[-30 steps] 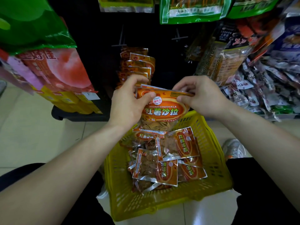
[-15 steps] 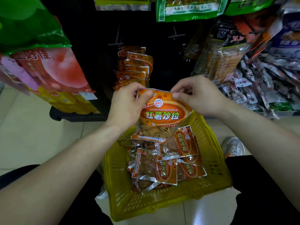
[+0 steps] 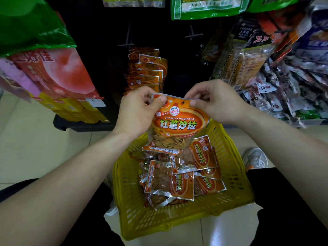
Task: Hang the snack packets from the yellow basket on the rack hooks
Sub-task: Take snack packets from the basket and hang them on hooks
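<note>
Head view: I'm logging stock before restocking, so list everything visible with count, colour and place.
yellow basket: one, yellow, on the floor.
held packet: one, orange, above the basket.
loose packets: several, orange and clear, inside the basket.
hung packets: one row, orange, hanging behind the held packet.
green bags: several, green, hanging at top.
shoe: one, grey, right of basket.
left hand: one, pinching held packet's top left.
right hand: one, pinching its top right.

Glossy packet (image 3: 177,121) (basket (image 3: 236,183) plastic).
</note>
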The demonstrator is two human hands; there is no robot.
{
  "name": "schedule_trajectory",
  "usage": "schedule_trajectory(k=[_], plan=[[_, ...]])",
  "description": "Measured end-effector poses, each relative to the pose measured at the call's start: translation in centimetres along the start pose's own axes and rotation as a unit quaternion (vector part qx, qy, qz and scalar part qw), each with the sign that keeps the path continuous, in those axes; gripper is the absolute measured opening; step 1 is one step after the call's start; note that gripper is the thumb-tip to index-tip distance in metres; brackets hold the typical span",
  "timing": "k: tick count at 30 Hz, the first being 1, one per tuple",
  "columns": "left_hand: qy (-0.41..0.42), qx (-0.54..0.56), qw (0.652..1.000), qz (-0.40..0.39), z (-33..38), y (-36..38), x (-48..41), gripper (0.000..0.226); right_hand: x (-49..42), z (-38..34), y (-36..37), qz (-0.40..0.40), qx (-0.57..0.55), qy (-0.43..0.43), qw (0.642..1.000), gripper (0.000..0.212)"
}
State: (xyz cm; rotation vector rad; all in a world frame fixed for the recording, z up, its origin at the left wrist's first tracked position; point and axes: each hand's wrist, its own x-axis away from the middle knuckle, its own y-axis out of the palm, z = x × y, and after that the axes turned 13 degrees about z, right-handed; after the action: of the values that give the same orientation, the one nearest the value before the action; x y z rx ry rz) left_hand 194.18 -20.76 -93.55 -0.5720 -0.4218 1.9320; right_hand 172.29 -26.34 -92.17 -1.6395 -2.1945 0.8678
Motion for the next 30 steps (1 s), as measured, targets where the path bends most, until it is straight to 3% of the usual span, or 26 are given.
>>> schedule_trajectory(k=[8, 15, 18, 23, 25, 26, 30], plan=[[0.008, -0.013, 1.0, -0.003, -0.2, -0.1, 0.1, 0.022, 0.0, -0.1, 0.2, -0.012, 0.025, -0.007, 1.0, 0.012], [0.022, -0.032, 0.999, -0.003, -1.0, -1.0, 0.9, 0.021, 0.5, -1.4, 2.1, -0.088, 0.131, -0.056, 0.986, 0.01], [0.013, -0.03, 0.999, -0.005, -1.7, -2.3, 1.0, 0.024, 0.6, -2.5, 3.6, -0.062, 0.167, -0.059, 0.982, 0.013], [-0.033, -0.032, 0.999, 0.001, -4.2, -6.2, -0.1, 0.023, -0.3, -3.4, 4.0, 0.05, 0.233, -0.087, 0.967, 0.011], [-0.053, -0.051, 0.997, 0.0, -5.9, -7.7, -0.4, 0.012, -0.8, -3.4, 3.8, 0.083, 0.251, -0.089, 0.96, 0.016], [-0.062, -0.057, 0.996, -0.006, -6.9, -8.3, -0.3, 0.006, -1.1, -3.3, 3.9, 0.094, 0.257, -0.087, 0.958, 0.017], [-0.082, -0.099, 0.989, -0.072, -10.1, -8.7, 0.8, 0.016, -3.1, -2.7, 5.5, 0.092, 0.298, -0.093, 0.945, 0.021]])
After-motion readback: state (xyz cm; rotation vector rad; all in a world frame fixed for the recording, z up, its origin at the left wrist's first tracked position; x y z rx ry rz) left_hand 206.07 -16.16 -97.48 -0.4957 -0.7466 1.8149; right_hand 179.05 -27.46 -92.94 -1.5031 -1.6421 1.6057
